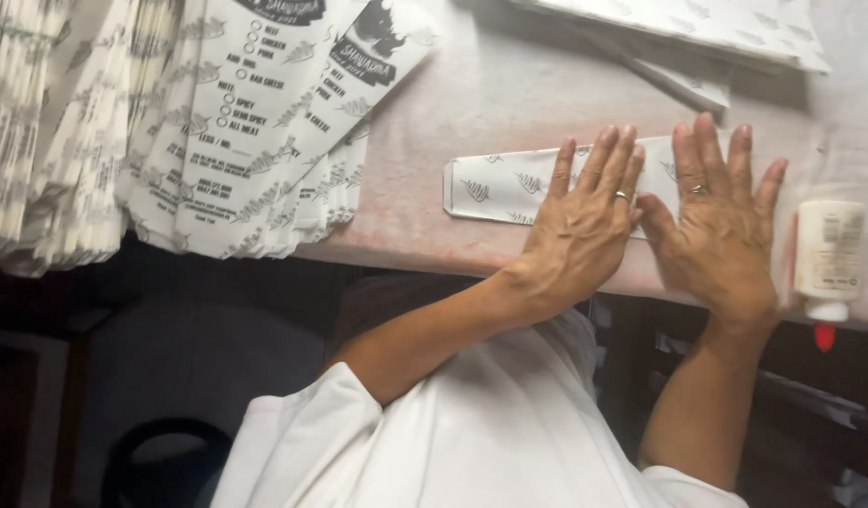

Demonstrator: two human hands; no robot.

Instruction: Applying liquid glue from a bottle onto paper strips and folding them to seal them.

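A long white folded paper sleeve [495, 186] printed with grey leaf shapes lies flat on the pink-white table [537, 85]. My left hand [584, 226] presses flat on its middle, fingers spread, a ring on one finger. My right hand [721, 230] presses flat beside it on the sleeve's right part, fingers spread, also with a ring. Both palms face down; neither hand grips anything.
A fanned stack of printed paper bags [218, 122] covers the table's left side and overhangs its edge. More folded sheets [716, 28] lie at the back right. A white glue bottle with a red tip [827, 263] lies at the right edge.
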